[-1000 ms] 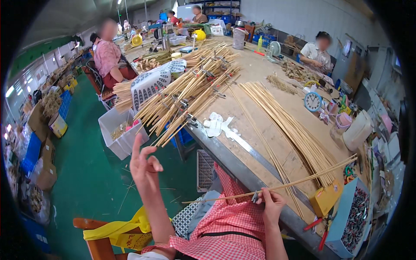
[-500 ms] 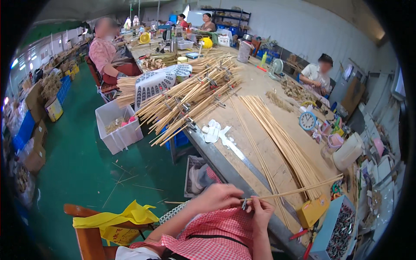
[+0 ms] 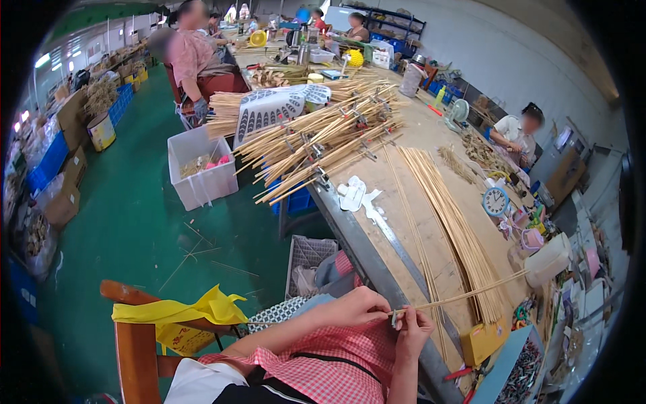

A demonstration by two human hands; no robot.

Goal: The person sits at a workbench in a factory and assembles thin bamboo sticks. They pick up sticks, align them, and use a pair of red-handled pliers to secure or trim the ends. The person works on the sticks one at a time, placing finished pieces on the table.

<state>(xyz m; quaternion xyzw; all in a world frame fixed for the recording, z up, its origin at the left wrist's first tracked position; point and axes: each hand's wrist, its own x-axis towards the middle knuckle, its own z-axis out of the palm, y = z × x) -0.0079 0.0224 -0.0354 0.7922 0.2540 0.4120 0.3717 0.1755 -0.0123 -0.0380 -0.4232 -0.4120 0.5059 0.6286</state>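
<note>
Thin pale sticks (image 3: 471, 292) run across my lap and over the table edge, passing between both hands. My left hand (image 3: 363, 307) is closed in a pinch on them, fingers bent down. Just to its right, a small metal clip (image 3: 394, 319) sits on the sticks. My right hand (image 3: 413, 331) grips the sticks beside this clip with thumb and fingers. The far end of the sticks reaches a white plastic jug (image 3: 548, 261); whether they touch I cannot tell. How many sticks are held is too fine to make out.
A long stick bundle (image 3: 452, 229) lies on the table (image 3: 397, 259) beside a metal ruler (image 3: 402, 250). Clipped sticks (image 3: 323, 141) are piled farther off. A yellow box (image 3: 483, 342) and a light-blue box of clips (image 3: 515, 370) stand right. A wooden chair (image 3: 134, 350) is left. Several people sit around.
The whole view has shifted, so the table appears farther right. My left hand has come in closer and lower onto the sticks beside the clip. My right hand keeps its grip.
</note>
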